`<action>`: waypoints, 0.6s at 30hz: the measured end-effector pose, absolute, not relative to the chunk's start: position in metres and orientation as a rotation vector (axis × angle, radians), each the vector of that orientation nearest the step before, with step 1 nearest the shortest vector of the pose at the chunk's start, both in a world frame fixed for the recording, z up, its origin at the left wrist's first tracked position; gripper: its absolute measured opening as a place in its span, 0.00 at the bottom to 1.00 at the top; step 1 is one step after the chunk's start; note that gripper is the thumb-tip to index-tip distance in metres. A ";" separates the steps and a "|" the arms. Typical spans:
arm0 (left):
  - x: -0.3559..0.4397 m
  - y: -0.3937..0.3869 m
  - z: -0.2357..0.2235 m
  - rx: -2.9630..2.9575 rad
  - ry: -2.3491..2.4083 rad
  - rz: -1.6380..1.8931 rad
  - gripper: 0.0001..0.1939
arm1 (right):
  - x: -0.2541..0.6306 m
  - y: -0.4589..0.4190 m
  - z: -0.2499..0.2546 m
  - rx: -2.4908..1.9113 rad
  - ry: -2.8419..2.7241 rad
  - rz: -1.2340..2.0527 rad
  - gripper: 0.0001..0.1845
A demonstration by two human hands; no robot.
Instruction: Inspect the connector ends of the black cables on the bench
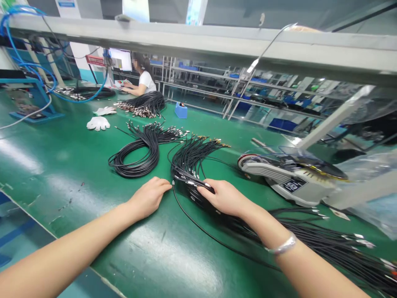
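Observation:
My left hand (149,198) is closed in a pinch at the metal-tipped end of a single black cable (192,219), which curves down to the right across the table. Beside it, the fingers and thumb of my right hand (226,198) wrap round part of a thick bundle of black cables (189,159). Gold-coloured tips show at the bundle's far end, and silver fittings lie along its middle. More of the black cables (322,244) pass beneath my right forearm towards the right edge. Left of the bundle lies a coiled bunch of black cables (133,169) with silver tips.
White gloves (98,123) and a small blue dispenser (181,110) sit further back on the green table (71,165). Another cable pile (145,103) lies near a seated person (144,80). A grey machine (285,178) stands at right. A pale beam (186,39) crosses overhead.

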State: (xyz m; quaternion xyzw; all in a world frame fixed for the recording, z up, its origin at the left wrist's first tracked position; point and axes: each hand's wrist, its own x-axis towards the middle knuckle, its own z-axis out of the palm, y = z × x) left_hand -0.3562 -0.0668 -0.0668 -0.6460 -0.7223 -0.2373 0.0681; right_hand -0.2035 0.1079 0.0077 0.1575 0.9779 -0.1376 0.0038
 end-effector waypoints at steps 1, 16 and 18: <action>-0.360 -0.064 -0.066 -1.959 -2.158 -0.646 0.17 | -0.204 0.109 0.008 0.484 3.070 -0.465 0.17; -0.346 -0.053 -0.049 -2.414 -1.868 -0.309 0.15 | -0.203 0.114 0.006 0.477 3.140 -0.460 0.16; -0.319 -0.058 -0.049 -2.461 -1.829 -0.358 0.15 | -0.204 0.112 0.002 0.492 3.135 -0.437 0.15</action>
